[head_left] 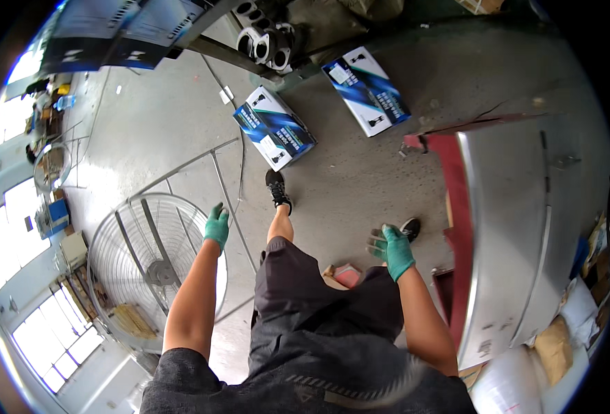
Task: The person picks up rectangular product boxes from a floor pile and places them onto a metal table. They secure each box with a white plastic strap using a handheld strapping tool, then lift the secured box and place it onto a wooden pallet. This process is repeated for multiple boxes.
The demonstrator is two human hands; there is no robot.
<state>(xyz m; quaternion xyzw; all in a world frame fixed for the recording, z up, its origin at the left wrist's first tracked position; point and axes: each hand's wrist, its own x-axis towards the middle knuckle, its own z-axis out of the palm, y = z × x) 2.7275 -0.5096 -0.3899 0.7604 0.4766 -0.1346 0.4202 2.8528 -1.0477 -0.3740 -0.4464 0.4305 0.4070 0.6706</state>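
My left hand (216,226), in a green glove with grey fingertips, hangs in the air beside the large round wire fan guard (122,241). It holds nothing, and its fingers are loosely extended. On the other side my right hand (392,250), gloved the same way, is raised with fingers apart and nothing in it. Ahead of my foot a blue, white and black carton (275,129) lies on the floor. A second matching carton (367,91) lies farther off to the right. Neither hand touches a carton.
A grey metal cabinet with a red edge (460,207) stands close on my right. The fan's metal frame (225,186) is on my left. Grey metal castings (267,45) sit at the far side, near stacked blue cartons (129,31). A thin cable (241,165) crosses the floor.
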